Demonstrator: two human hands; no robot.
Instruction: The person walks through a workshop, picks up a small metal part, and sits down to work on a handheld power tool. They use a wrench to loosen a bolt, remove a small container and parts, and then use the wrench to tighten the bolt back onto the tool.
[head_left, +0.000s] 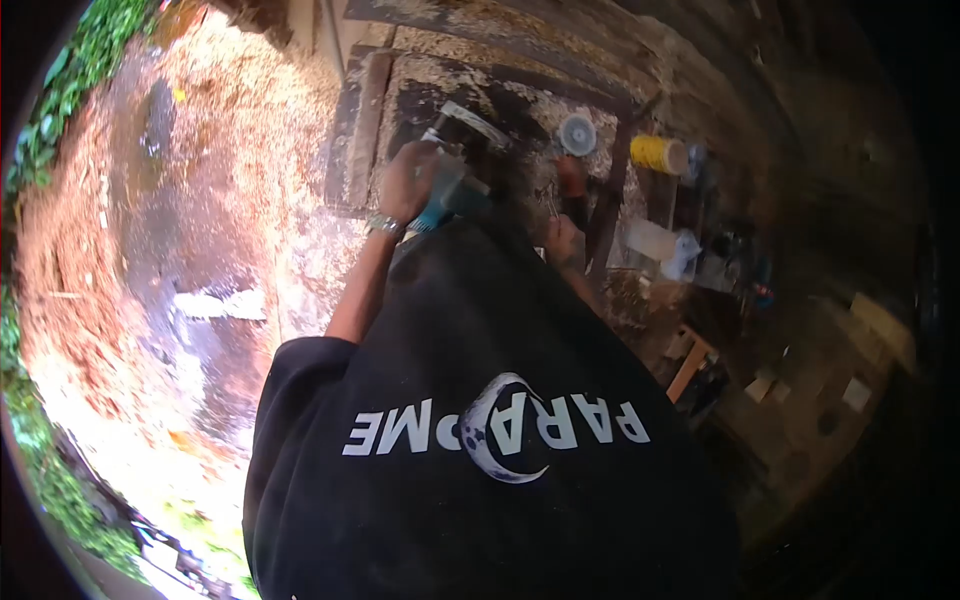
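Observation:
My left hand (408, 182), with a watch at the wrist, is closed around a teal power tool (447, 195) with a metal part at its far end. The tool is over the dark, shaving-covered work surface (415, 85). My right hand (563, 240) is closed, close in front of my shirt; a thin thing shows at its fingers, too blurred to name. Just beyond it lies a tool with a round grey disc (577, 135) and a reddish body. My black shirt hides the near part of the surface.
To the right are a yellow spool (658, 154) and a pale translucent container (652, 240). Wooden pieces (690, 368) lie at the lower right. Wood shavings (250, 90) cover the bright ground at left, with green plants (70, 100) at the edge.

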